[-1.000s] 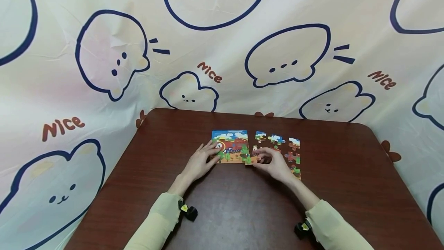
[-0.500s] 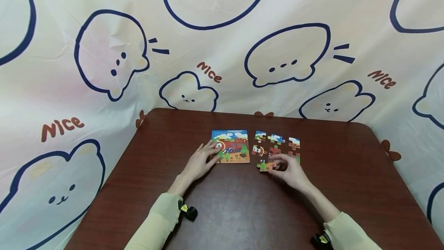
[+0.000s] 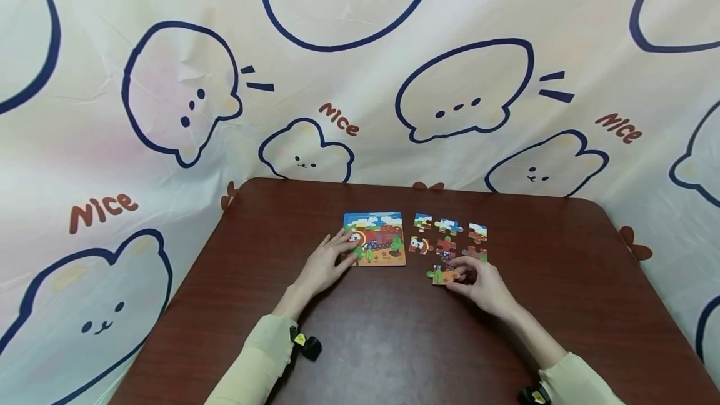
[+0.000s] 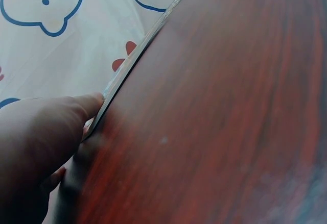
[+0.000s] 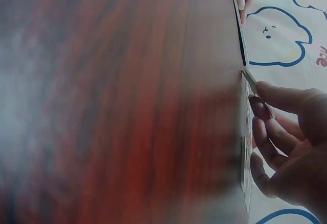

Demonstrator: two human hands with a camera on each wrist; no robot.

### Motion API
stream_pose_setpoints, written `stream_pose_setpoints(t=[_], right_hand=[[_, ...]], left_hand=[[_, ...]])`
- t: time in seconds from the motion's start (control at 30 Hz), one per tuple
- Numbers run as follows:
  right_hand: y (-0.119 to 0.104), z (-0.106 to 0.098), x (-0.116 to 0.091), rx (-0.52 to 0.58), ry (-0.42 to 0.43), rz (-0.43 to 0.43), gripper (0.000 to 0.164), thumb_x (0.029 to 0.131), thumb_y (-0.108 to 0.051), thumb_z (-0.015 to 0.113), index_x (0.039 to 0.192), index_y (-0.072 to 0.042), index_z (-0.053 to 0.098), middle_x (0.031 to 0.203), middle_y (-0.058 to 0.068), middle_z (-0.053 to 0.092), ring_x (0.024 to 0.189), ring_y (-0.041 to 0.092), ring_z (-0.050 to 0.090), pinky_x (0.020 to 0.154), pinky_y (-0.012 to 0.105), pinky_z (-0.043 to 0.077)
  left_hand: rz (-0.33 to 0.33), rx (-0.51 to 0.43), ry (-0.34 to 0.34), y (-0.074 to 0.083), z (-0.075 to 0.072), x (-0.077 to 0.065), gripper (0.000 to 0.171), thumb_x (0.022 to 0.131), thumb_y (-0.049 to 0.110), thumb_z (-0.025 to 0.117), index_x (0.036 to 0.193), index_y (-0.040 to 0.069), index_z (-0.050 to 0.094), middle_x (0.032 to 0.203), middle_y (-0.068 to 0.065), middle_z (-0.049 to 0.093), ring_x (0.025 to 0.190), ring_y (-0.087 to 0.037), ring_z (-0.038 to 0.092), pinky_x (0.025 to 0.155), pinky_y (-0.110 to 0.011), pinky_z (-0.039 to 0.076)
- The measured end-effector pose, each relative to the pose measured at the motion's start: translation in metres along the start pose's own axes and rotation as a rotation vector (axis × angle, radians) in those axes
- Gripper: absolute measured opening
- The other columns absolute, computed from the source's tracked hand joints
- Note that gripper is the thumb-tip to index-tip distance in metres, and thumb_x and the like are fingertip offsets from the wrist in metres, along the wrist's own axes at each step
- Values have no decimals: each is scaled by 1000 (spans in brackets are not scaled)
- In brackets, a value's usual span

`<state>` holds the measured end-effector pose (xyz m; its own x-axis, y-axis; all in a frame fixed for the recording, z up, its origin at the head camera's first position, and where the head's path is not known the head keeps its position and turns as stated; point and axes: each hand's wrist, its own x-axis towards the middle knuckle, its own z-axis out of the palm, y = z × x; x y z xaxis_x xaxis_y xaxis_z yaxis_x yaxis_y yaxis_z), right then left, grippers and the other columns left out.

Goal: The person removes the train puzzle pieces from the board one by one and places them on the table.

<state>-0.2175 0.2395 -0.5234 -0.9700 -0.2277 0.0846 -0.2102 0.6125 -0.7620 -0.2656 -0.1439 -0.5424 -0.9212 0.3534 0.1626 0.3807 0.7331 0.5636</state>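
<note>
My left hand [image 3: 319, 265] rests on the left part of a square picture board [image 3: 382, 240] with a red train scene. Its thumb [image 4: 92, 104] lies at the board's near edge in the left wrist view. Between the thumb and fingers of my right hand [image 3: 482, 285] I pinch a jigsaw piece [image 3: 440, 275] with green and orange print. That piece is tilted in the right wrist view, with one edge at or close to the table. Just beyond it lie several loose jigsaw pieces [image 3: 448, 226] in rough rows, some partly hidden by my right hand.
The brown wooden table [image 3: 360, 342] reaches back to a white cartoon-printed cloth [image 3: 371, 80]. A loose piece with a round white face [image 3: 419, 244] lies right of the board. Black wrist cameras [image 3: 308, 347] sit at both sleeves.
My right hand has moved right and toward me with the jigsaw piece, away from the board's lower right corner to below the loose pieces. My left hand stays in place.
</note>
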Motion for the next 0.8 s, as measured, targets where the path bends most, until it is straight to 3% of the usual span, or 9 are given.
stream_pose_setpoints(t=[0.2,0.3,0.4,0.47,0.8], right_hand=[[0,-4,-2,-64,1,-17,33,91,-11,91,121,-5,78,106,6,78,94,18,73,78,28,59],[2,-4,-2,-141,25,-67,33,88,-11,93,118,-7,80,114,8,78,112,33,73,96,46,61],[5,-4,-1,-202,51,-114,32,86,-10,95,115,-8,81,119,11,78,132,46,64,108,70,49],[7,-3,-1,-218,61,-132,32,85,-9,95,113,-8,81,119,12,78,139,51,59,110,79,43],[10,-3,-3,-268,54,-114,29,86,-13,95,111,-12,82,118,9,75,126,40,61,100,72,43]], left_hand=[[-10,-1,-9,1,0,1,45,111,30,68,153,12,67,172,-11,51,167,-32,38,137,-63,26],[-5,-2,-9,0,0,1,45,111,30,68,152,13,67,172,-11,50,167,-32,38,137,-62,26],[4,1,-8,0,0,0,45,111,29,68,153,12,67,171,-12,51,166,-33,39,137,-63,27],[8,7,-7,-1,0,0,46,111,29,68,154,13,66,170,-13,52,166,-33,39,136,-63,27],[-4,28,-16,0,-2,0,53,110,30,69,158,8,61,168,-13,55,165,-32,40,137,-60,28]])
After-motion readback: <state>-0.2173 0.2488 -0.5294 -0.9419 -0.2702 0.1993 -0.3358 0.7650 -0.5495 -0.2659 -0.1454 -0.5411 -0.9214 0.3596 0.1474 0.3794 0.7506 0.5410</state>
